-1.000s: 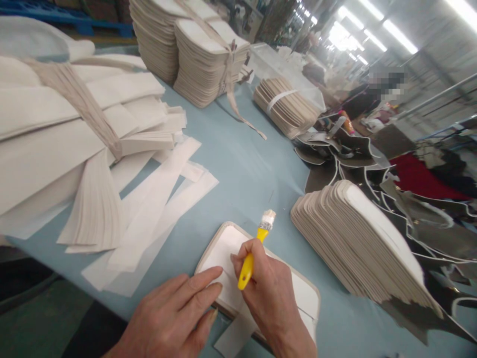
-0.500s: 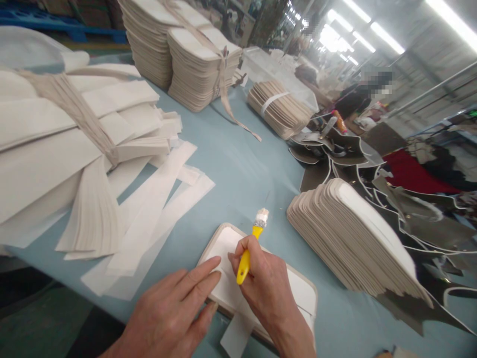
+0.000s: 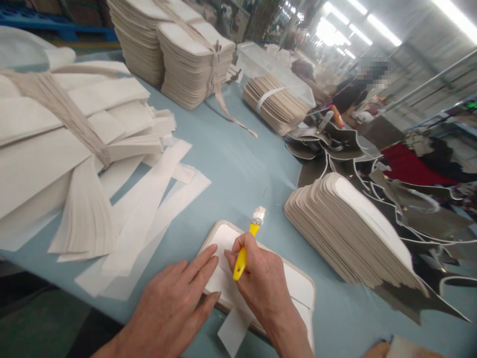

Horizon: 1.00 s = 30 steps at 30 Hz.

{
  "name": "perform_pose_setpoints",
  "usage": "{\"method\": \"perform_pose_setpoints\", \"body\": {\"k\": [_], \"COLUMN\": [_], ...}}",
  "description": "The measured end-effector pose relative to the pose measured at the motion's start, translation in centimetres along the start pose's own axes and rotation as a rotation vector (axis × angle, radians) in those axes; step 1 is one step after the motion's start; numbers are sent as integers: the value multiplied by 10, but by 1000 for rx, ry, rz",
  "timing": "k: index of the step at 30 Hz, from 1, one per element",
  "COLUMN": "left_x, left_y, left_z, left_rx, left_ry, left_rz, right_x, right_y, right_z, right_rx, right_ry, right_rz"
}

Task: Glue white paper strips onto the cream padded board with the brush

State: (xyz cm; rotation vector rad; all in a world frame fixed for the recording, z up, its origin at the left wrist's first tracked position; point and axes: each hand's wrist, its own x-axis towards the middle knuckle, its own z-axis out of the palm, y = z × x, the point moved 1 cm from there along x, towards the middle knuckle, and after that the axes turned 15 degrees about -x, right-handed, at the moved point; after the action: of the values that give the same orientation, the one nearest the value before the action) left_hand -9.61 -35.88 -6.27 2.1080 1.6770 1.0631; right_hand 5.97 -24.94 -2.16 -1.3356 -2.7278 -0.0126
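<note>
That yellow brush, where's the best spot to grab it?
Grab the yellow brush by its slim yellow handle, coming from the near side, as the right hand does. The bristle end points away across the table, so the handle end lies toward the person, and it is narrow enough for fingers to wrap around.
</note>
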Motion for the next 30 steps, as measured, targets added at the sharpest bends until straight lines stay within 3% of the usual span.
{"method": "perform_pose_setpoints", "body": {"k": [11,19,30], "left_x": [1,0,2], "left_y": [-3,-6,-8], "left_z": [5,7,9], "left_rx": [93,143,240], "left_ry": [-33,8,5], "left_rz": [-8,41,61], "right_x": [-10,-34,-69], "right_y": [7,31,71], "right_z": [-7,-18,-9], "right_rx": [36,54,-142], "right_ry": [6,-33,26], "right_rz": [35,136,228]}}
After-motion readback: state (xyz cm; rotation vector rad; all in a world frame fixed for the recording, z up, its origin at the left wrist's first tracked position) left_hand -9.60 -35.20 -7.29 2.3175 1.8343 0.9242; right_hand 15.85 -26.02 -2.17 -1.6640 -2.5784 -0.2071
